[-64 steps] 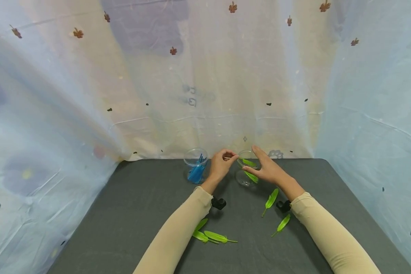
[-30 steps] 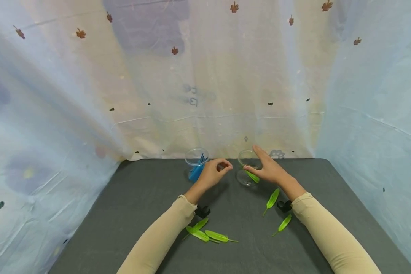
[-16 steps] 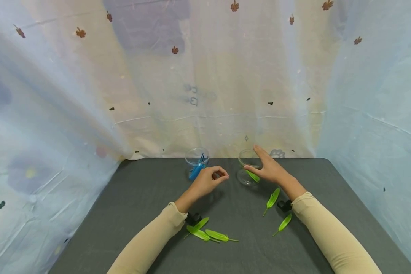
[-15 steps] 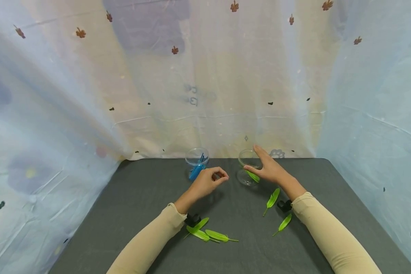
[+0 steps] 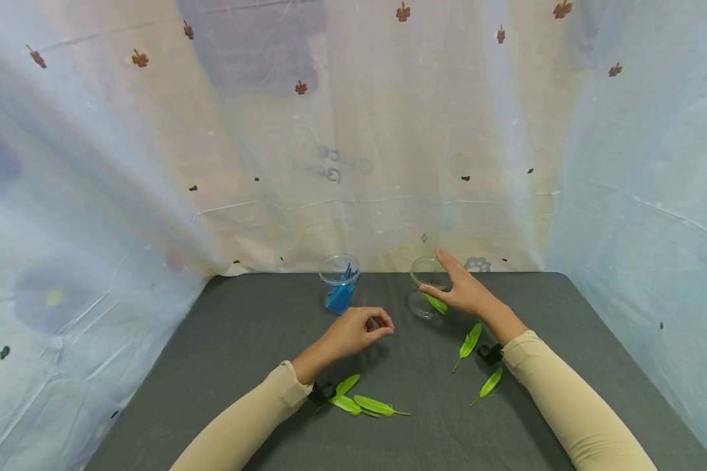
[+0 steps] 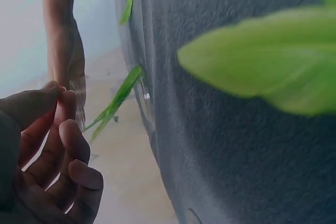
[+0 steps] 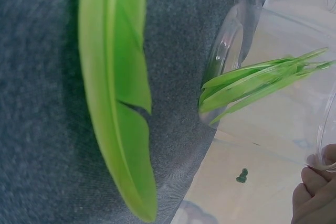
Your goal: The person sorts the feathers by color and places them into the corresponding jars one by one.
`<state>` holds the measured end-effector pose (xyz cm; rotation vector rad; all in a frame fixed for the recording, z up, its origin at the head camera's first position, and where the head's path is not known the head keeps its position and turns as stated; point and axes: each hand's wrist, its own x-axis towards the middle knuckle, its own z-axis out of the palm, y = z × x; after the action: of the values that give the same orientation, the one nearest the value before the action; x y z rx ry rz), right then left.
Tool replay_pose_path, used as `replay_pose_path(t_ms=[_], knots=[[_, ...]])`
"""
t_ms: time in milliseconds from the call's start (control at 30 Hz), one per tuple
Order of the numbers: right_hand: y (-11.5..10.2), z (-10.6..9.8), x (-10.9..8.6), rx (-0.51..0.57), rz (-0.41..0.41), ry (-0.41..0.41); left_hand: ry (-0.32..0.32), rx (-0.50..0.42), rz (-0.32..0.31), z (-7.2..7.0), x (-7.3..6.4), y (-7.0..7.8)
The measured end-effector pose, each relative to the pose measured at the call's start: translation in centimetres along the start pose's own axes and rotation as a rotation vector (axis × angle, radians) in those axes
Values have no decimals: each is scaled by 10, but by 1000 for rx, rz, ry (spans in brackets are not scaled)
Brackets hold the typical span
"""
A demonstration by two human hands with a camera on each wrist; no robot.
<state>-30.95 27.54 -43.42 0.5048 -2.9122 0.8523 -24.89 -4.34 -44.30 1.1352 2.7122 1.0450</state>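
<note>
Around the right-hand clear plastic cup (image 5: 419, 305), my right hand (image 5: 467, 292) holds the upper part near its rim, thumb on the near side. Several green feathers (image 7: 262, 82) lean inside that cup. My left hand (image 5: 350, 333) hovers over the table in front of the cups. Its fingers are loosely curled, thumb and forefinger tips close together, and I see nothing between them. Below it on the table lie a few green feathers, one a single feather (image 5: 372, 405) pointing right. Two more, an upper feather (image 5: 468, 343) and a lower feather (image 5: 488, 384), lie beside my right wrist.
A second clear cup (image 5: 330, 279) with blue strips (image 5: 340, 296) stands at the back left of the dark grey table (image 5: 212, 379). A pale patterned curtain (image 5: 377, 163) hangs behind the table and along both sides.
My left hand has moved away from the right-hand cup, leftward and back toward me, nearing the feathers on the table. My right hand stays at the cup.
</note>
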Motion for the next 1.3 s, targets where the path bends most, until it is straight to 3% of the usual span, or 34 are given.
replay_pose_path(t_ms=[433,867,1300], knots=[[-2,0,-1,-2,7,-1,-154,57,57,8,-18,0],[2,0,1,4,-8,2,-295,148,92,25,-30,23],[2,1,0,0,-5,4,-367,198,155,39,-37,34]])
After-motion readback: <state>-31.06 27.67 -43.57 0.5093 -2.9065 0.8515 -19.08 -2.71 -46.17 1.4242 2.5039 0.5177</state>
